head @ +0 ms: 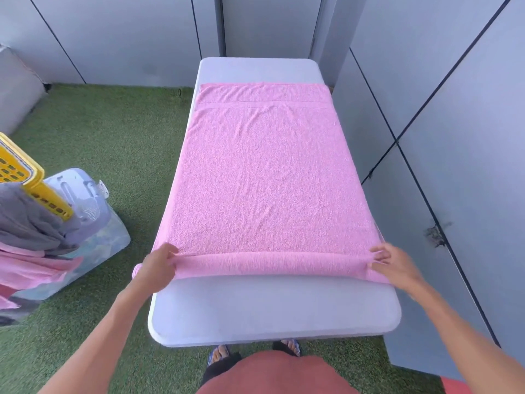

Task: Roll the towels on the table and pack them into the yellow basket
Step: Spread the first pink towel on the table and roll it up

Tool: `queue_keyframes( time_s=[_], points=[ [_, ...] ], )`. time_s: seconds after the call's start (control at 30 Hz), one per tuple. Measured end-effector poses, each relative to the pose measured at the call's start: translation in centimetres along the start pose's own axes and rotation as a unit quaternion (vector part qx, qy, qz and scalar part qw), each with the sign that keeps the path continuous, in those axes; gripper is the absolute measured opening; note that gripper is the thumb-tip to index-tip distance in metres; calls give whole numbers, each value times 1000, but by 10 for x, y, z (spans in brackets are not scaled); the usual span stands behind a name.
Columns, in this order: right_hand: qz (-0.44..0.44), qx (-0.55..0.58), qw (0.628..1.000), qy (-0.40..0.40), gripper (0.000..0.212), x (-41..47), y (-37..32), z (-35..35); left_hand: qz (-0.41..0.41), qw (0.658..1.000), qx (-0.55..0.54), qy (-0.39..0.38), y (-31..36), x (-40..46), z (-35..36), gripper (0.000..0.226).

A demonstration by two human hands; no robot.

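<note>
A pink towel [264, 172] lies spread flat along the white table [272, 308], covering most of it. Its near edge is turned over into a narrow roll across the table's width. My left hand [159, 265] grips the left end of that roll, fingers curled over it. My right hand [393, 261] pinches the right end. The yellow basket [28, 177] stands at the far left, partly out of view, with a grey towel [25, 220] and pink cloth [31, 268] hanging beside it.
A clear plastic bin [93, 223] sits on the green artificial turf [99, 132] left of the table. Grey wall panels [440, 137] run close along the table's right side and behind it. My feet in sandals show below the table's near edge.
</note>
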State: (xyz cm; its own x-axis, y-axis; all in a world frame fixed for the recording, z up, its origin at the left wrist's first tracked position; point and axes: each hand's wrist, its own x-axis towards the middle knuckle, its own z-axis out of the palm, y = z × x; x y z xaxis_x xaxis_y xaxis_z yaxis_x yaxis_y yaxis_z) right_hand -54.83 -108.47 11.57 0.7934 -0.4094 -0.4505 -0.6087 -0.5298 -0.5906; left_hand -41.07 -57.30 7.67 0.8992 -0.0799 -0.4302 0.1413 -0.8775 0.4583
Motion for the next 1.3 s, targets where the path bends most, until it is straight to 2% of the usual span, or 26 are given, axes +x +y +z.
queue_keyframes(
  time_s=[0.03, 0.1, 0.13, 0.2, 0.3, 0.37, 0.53, 0.67, 0.7, 0.77, 0.83, 0.87, 0.93, 0.97, 1.03, 1.1, 1.17, 1.23, 1.3],
  points=[
    [-13, -29, 998, 51, 22, -1, -3, 4, 16, 998, -7, 65, 2, 1, -1, 23],
    [-69, -164, 972, 150, 14, -6, -1, 20, 70, 977, 84, 181, 5, -7, 2, 13],
    [-93, -224, 951, 190, 13, -12, 3, 29, 97, 965, 125, 208, 4, -14, 9, 12],
    [-128, -278, 924, 227, 12, -22, 14, 45, 131, 955, 155, 215, 3, -31, 23, 18],
    [-145, -299, 928, 168, 48, -24, 30, 60, 171, 952, 181, 180, -6, -38, 40, 53],
    [-150, -305, 930, 144, 58, -16, 28, 61, 186, 949, 189, 170, -7, -28, 43, 61],
    [-104, -318, 936, 106, 33, 5, 11, 45, 130, 973, 168, 93, 2, 5, 23, 32],
    [-128, -339, 932, 10, 23, 2, 21, 27, 120, 975, 186, -25, -1, -2, 10, 18],
    [-126, -328, 936, -22, 23, -1, 22, 20, 115, 974, 188, -59, 1, -7, 6, 20],
    [-74, -262, 960, -68, 22, -4, 18, 7, 89, 977, 161, -109, 7, -11, -6, 30],
    [-15, -131, 988, -76, 31, 0, 11, 0, 66, 987, 76, -125, 11, -4, -19, 34],
    [1, -80, 995, -58, 33, 3, 8, -1, 51, 992, 23, -110, 11, -1, -23, 31],
    [-10, -73, 997, 27, 27, 7, 5, 5, 35, 998, -41, -33, 14, 1, -24, 25],
    [-29, -102, 991, 82, 22, 5, 5, 11, 42, 999, -20, 24, 14, -1, -20, 24],
    [-84, -198, 959, 183, 19, -4, 10, 27, 83, 982, 93, 139, 15, -14, -4, 17],
    [-137, -295, 916, 235, 23, -18, 15, 42, 128, 957, 155, 209, 14, -33, 16, 17],
    [-161, -320, 909, 211, 39, -30, 20, 56, 145, 952, 158, 217, 10, -47, 31, 29],
    [-167, -320, 917, 167, 60, -28, 26, 60, 163, 952, 182, 187, 3, -49, 42, 51],
    [-157, -289, 934, 138, 60, -15, 22, 57, 171, 949, 205, 168, 2, -41, 43, 68]
  ],
)
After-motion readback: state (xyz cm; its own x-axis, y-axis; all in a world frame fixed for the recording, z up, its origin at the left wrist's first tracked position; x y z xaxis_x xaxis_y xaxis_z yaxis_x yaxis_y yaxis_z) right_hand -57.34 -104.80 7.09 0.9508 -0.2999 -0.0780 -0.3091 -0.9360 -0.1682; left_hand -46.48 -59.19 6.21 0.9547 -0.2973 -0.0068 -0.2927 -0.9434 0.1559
